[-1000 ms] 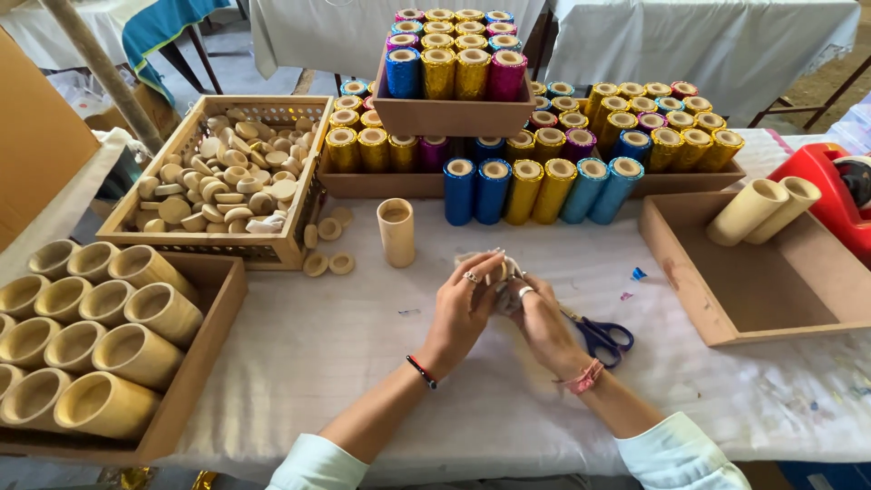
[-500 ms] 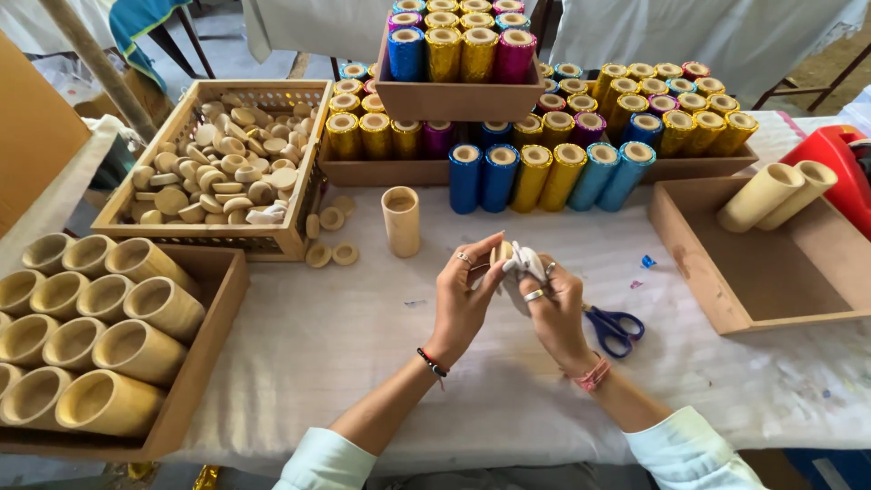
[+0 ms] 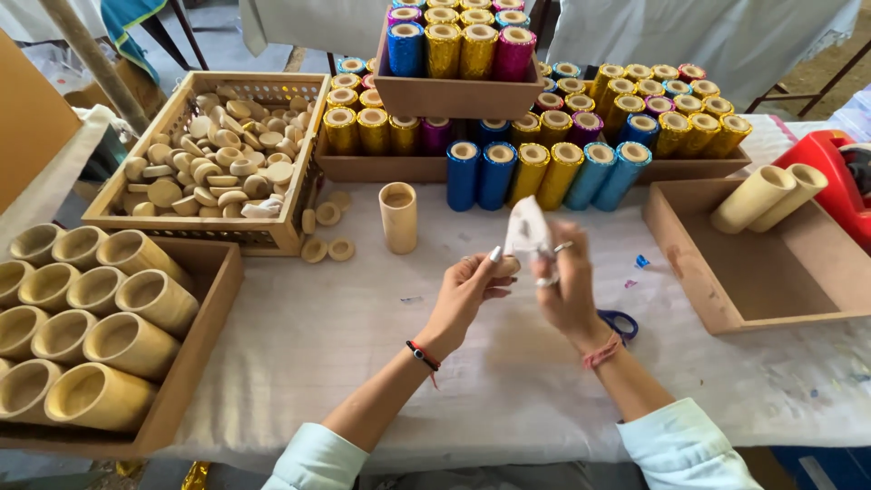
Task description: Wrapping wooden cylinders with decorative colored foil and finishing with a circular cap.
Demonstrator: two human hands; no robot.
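Both hands are raised a little above the middle of the desk, which is covered with a white cloth. The left hand is half closed, and its fingertips pinch a small round wooden disc. The right hand is closed around a small white object that stands up from its fingers; it is blurred, so I cannot tell what kind of thing it is. The white object is just above the disc and seems to touch it.

Under the right wrist, blue-handled scissors lie on the cloth. Far from the hands, slightly to the left, one plain wooden tube stands upright, and some loose discs lie beside it. At the far left there is a slatted wooden crate full of the same discs. At the near left, a flat wooden tray holds wide plain tubes lying on their sides. At the far side, many tubes wrapped in shiny foil (gold, blue, pink) lie in rows. At the right, a shallow wooden box holds two plain tubes, and a red tape dispenser is beside it.
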